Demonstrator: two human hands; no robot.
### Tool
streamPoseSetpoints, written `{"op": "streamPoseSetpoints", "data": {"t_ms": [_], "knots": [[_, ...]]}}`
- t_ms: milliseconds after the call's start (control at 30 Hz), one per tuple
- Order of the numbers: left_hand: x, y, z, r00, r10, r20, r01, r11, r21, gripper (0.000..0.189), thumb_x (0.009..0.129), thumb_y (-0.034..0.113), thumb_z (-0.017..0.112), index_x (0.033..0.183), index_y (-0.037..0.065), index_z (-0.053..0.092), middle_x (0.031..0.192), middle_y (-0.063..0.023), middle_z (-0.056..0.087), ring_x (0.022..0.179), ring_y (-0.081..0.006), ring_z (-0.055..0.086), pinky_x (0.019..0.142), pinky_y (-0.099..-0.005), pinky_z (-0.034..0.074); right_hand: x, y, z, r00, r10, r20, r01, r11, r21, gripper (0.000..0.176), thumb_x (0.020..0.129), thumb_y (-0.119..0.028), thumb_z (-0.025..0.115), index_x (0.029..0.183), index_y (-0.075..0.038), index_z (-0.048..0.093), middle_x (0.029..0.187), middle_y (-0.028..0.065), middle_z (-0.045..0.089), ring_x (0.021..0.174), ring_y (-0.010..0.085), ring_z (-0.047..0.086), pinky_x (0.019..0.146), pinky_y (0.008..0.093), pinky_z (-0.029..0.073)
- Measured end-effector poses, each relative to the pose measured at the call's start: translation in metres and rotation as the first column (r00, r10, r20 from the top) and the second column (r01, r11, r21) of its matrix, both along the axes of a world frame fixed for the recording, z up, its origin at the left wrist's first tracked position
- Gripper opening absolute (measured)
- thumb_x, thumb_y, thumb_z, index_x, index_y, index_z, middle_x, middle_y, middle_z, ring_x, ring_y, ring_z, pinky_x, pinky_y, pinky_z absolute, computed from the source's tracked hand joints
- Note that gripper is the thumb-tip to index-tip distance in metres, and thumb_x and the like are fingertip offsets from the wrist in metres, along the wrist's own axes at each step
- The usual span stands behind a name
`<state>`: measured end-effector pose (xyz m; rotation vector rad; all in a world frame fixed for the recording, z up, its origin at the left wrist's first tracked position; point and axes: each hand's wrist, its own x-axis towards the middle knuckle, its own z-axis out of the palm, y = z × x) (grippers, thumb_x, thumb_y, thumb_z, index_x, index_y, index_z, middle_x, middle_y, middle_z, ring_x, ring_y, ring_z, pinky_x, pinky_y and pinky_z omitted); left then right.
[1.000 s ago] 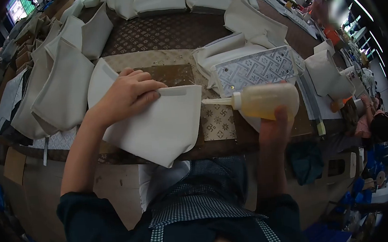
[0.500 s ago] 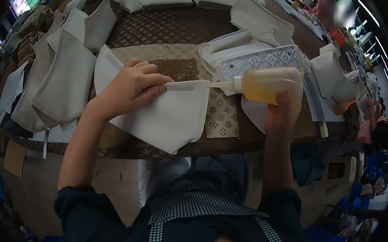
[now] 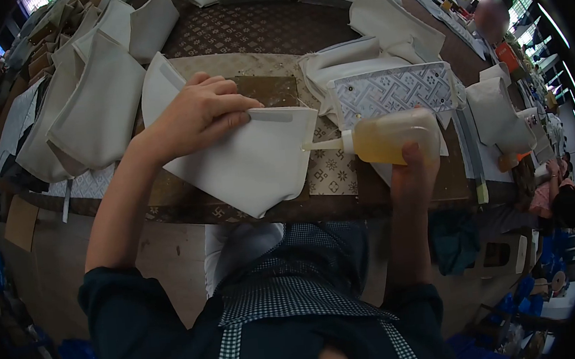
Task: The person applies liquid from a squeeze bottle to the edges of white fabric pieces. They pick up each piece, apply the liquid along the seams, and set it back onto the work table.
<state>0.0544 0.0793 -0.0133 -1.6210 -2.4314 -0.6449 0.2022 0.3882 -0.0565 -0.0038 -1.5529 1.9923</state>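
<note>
Glue bottle (image 3: pixel 388 136) is clasped in my right grip (image 3: pixel 407 176), nozzle (image 3: pixel 322 146) at the white piece (image 3: pixel 253 172) pressed under my open left grip (image 3: pixel 203 115); gentle, steady squeezing seems best.

**Nozzle at the fabric's edge**

On my feed I saw the left hand (image 3: pixel 203 115) pressed flat on a white fabric piece (image 3: pixel 253 175) that lay on the patterned table (image 3: pixel 255 39), with its fingertips at the folded top strip. The right hand (image 3: pixel 410 172) gripped a squeeze bottle (image 3: pixel 390 136) of amber liquid, turned on its side, with the nozzle touching the piece's right edge. A lattice-patterned panel (image 3: pixel 393 91) lay just behind the bottle. Stacked fabric pieces (image 3: pixel 100 107) overlapped at left.
</note>
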Motion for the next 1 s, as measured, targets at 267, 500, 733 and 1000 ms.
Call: {"op": "streamPoseSetpoints", "data": {"t_ms": [267,500,733,1000], "knots": [[0.002,0.002,0.001,0.999,0.049,0.012,-0.049,0.999,-0.01,0.021,0.09,0.019,0.058,0.104,0.009,0.069,0.082,-0.0055,0.06,0.087,-0.0209,0.058,0.091,-0.0359,0.037,0.018,-0.002,-0.021,0.998,-0.012,0.054,0.012,1.0,-0.015,0.079,0.076,-0.031,0.076,0.135,0.005,0.037,0.117,0.0128,0.052,0.108,0.0223,0.055,0.096,0.0359,0.044],[-0.007,0.007,-0.005,0.998,0.055,0.041,-0.055,0.998,0.0,0.024,0.092,0.02,0.056,0.109,0.009,0.068,0.08,-0.0054,0.056,0.082,-0.0209,0.053,0.091,-0.0349,0.036,0.041,-0.014,-0.029,0.999,-0.027,0.048,0.026,1.0,0.009,0.081,0.077,-0.031,0.076,0.137,0.003,0.035,0.12,0.0172,0.053,0.11,0.0251,0.054,0.096,0.0382,0.044],[-0.013,0.018,-0.005,0.991,0.093,0.094,-0.091,0.995,-0.03,0.024,0.093,0.023,0.054,0.105,0.007,0.067,0.086,-0.0062,0.06,0.09,-0.0219,0.056,0.094,-0.0351,0.035,0.052,-0.016,-0.049,0.997,-0.077,0.009,0.078,0.996,-0.049,0.081,0.077,-0.031,0.075,0.139,0.001,0.032,0.123,0.02,0.051,0.115,0.0282,0.052,0.098,0.0412,0.044],[-0.016,0.024,0.003,0.948,0.13,0.29,-0.138,0.99,0.004,0.022,0.093,0.02,0.055,0.1,0.001,0.064,0.081,-0.0089,0.062,0.076,-0.018,0.058,0.073,-0.0303,0.045,0.058,-0.021,-0.063,0.994,-0.094,-0.057,0.085,0.986,-0.143,0.084,0.076,-0.028,0.078,0.139,0.0,0.031,0.126,0.0206,0.049,0.117,0.0292,0.052,0.1,0.0431,0.043]]}}
